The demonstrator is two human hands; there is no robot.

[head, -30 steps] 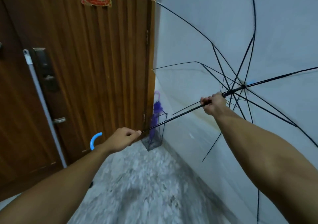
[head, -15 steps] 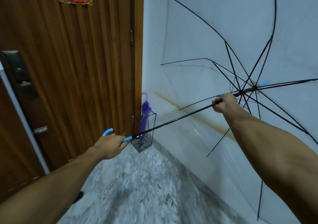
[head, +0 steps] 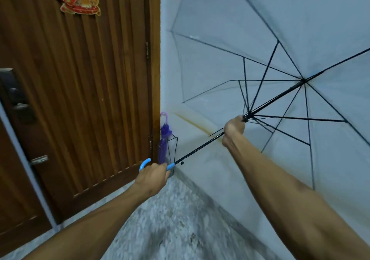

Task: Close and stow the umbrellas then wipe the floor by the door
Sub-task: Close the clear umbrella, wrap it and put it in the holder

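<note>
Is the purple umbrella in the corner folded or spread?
Folded. The purple umbrella stands upright as a slim bundle in the wire stand beside the door, hook handle up.

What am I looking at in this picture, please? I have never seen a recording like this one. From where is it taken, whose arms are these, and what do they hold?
There is no machine here. A person wears a wide-angle camera on the head, so you see that person's own two arms from above.

The left hand grips the blue curved handle of a clear umbrella. The right hand grips the black shaft higher up, at the sliding part where the ribs meet. The canopy is partly folded.

Behind stands a wooden door. In the corner beside it, a wire stand holds a closed purple umbrella. The floor is speckled grey stone.
</note>
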